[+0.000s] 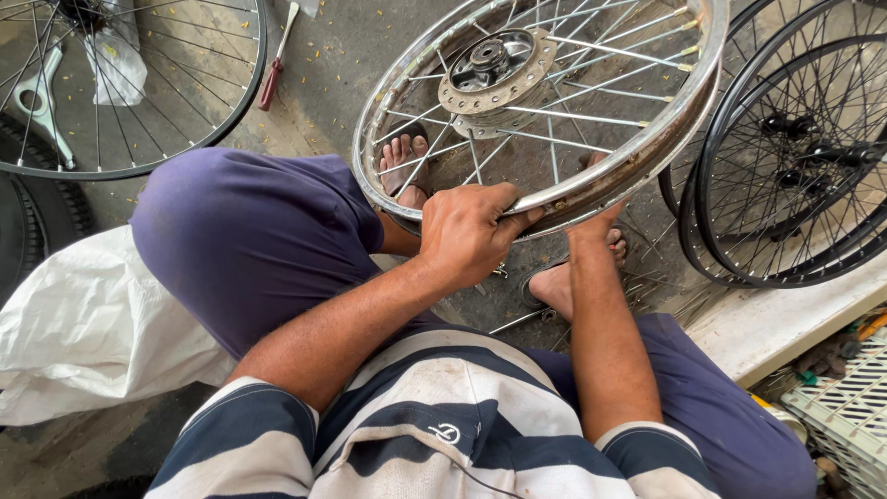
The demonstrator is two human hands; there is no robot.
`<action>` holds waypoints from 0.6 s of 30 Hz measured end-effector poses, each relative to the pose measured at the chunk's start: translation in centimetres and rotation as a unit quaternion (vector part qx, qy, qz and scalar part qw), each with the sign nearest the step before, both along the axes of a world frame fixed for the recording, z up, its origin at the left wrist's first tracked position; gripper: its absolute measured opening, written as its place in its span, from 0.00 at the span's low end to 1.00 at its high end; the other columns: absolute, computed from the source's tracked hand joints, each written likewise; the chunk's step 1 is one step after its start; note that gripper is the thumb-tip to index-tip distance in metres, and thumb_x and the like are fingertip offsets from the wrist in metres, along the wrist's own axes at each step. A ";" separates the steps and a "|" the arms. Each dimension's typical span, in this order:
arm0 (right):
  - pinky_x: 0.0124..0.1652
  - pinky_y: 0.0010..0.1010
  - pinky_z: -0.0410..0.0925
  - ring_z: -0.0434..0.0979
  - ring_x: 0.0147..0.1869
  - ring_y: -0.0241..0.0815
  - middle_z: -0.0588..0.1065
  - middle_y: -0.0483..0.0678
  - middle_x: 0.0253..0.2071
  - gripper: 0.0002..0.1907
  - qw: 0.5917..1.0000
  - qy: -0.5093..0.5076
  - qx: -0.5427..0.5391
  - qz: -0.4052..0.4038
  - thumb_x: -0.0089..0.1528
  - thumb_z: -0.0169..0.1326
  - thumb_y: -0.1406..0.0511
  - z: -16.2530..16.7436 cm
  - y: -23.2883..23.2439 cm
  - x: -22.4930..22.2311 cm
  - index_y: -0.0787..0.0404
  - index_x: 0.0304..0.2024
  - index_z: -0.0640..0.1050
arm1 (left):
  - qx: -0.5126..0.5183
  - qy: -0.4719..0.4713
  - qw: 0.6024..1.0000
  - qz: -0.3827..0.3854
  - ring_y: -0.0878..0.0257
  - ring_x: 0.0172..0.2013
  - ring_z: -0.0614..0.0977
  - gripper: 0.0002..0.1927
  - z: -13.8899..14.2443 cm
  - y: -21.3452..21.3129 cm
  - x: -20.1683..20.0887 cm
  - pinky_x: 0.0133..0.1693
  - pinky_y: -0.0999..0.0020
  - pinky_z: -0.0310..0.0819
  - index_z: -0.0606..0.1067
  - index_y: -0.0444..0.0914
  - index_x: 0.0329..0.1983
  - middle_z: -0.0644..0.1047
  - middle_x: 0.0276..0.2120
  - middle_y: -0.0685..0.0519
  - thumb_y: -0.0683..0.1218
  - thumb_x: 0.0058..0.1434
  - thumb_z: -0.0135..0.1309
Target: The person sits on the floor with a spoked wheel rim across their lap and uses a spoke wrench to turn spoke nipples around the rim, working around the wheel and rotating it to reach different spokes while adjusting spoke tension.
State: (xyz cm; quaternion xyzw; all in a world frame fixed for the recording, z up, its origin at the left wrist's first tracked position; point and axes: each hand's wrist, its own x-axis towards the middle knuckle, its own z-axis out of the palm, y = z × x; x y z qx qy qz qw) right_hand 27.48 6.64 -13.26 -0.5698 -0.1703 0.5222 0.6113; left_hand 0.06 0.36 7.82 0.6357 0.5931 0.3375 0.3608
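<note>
A chrome spoked wheel rim with a dull metal hub stands tilted in front of me, over my bare feet. My left hand grips the near edge of the rim, fingers curled over it. My right hand reaches under the rim's near edge; most of it is hidden behind the metal, so its fingers cannot be made out. My knees in purple trousers sit on either side.
Black spoked wheels lean at the right, another black wheel lies at top left. A red-handled tool rests on the concrete floor. A white sack lies at left, a pale plastic crate at lower right.
</note>
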 end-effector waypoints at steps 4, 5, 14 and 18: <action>0.38 0.38 0.71 0.72 0.36 0.45 0.72 0.53 0.35 0.10 0.978 0.168 -0.106 0.057 0.68 0.57 0.61 0.7 0.6 1.7 0.62 0.41 0.74 | 0.002 -0.008 1.000 0.000 0.47 0.24 0.79 0.19 -0.1 -0.3 0.2 0.28 0.49 0.68 0.76 0.40 0.27 0.75 0.19 0.47 0.58 0.63 0.58; 0.40 0.36 0.72 0.73 0.38 0.43 0.72 0.51 0.38 0.09 0.993 0.079 -0.076 0.052 0.68 0.58 0.63 0.8 0.3 1.7 0.61 0.43 0.75 | 0.001 -0.007 1.000 -0.001 0.47 0.24 0.79 0.19 -0.1 -0.4 0.2 0.28 0.49 0.68 0.76 0.40 0.26 0.75 0.20 0.47 0.58 0.63 0.58; 0.44 0.38 0.76 0.78 0.42 0.46 0.75 0.53 0.41 0.20 0.983 0.180 0.028 0.014 0.65 0.47 0.54 -0.2 0.4 0.7 0.64 0.47 0.74 | 0.000 -0.012 1.000 0.000 0.48 0.23 0.79 0.19 0.2 0.0 -0.1 0.26 0.49 0.66 0.76 0.40 0.27 0.75 0.19 0.48 0.58 0.64 0.57; 0.45 0.39 0.76 0.78 0.43 0.44 0.75 0.51 0.42 0.14 0.993 0.066 -0.031 0.089 0.68 0.50 0.59 0.9 1.3 1.8 0.63 0.50 0.73 | -0.020 -0.009 1.000 0.001 0.48 0.21 0.78 0.19 0.3 0.2 -0.2 0.26 0.50 0.66 0.76 0.40 0.25 0.75 0.18 0.48 0.58 0.64 0.58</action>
